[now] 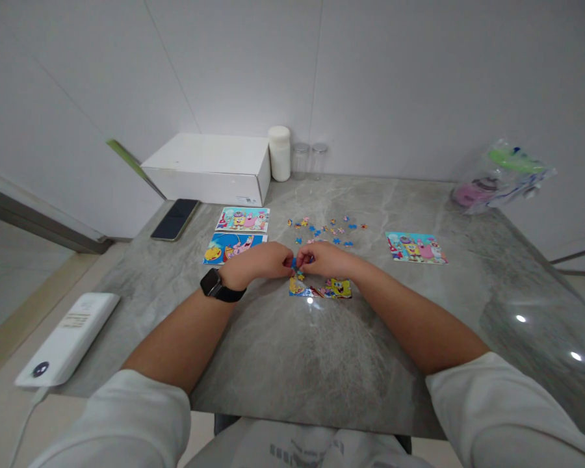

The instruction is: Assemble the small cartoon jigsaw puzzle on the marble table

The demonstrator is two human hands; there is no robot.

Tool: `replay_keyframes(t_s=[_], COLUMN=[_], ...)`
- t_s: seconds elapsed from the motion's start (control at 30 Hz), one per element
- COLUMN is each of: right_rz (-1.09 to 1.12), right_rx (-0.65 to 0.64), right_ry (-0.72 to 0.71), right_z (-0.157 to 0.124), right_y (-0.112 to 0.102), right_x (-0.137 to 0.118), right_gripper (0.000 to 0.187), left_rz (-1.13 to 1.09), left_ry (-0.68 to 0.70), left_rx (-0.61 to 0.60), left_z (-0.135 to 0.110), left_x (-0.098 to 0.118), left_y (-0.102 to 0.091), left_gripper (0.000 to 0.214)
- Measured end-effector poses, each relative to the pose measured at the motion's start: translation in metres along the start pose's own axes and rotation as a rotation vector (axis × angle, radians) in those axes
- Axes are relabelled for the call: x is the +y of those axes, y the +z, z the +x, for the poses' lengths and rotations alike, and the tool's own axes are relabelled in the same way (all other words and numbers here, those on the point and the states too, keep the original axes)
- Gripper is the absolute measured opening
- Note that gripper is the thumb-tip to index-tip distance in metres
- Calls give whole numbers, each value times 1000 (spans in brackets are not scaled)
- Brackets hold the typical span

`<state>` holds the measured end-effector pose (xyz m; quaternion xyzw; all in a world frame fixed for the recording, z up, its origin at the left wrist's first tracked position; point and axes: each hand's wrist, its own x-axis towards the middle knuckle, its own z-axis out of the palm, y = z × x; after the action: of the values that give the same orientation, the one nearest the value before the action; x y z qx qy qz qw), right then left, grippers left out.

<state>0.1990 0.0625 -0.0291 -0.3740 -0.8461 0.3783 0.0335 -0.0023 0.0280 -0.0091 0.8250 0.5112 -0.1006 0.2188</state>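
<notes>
My left hand (258, 261) and my right hand (324, 259) meet at the middle of the grey marble table (292, 351), fingers pinched together around small blue puzzle pieces (295, 263). Just below the fingertips lies a partly assembled cartoon puzzle (322, 288). Several loose puzzle pieces (327, 231) are scattered beyond the hands. A black smartwatch (215, 286) is on my left wrist.
Two finished cartoon pictures (242, 220) (233, 247) lie left of the hands and another (416, 247) to the right. A phone (174, 219), a white box (209, 168), a white canister (279, 153), two glass jars (308, 160), a plastic bag (500, 177) and a white power bank (68, 338) ring the table.
</notes>
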Motion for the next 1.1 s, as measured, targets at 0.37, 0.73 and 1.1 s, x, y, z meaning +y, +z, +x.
replay_keyframes(t_s=[0.37, 0.73, 1.1], right_rz=[-194, -261, -289], right_rx=[23, 73, 83], right_ry=[48, 60, 80], right_z=[-4, -6, -5], right_y=[8, 15, 18], right_x=[-13, -19, -24], right_gripper=[20, 18, 20], left_rz=[27, -4, -2], left_ry=[-16, -9, -8], left_rx=[-44, -51, -76], left_z=[0, 2, 0], left_x=[4, 3, 6], left_y=[-3, -2, -6], left_gripper=[27, 26, 27])
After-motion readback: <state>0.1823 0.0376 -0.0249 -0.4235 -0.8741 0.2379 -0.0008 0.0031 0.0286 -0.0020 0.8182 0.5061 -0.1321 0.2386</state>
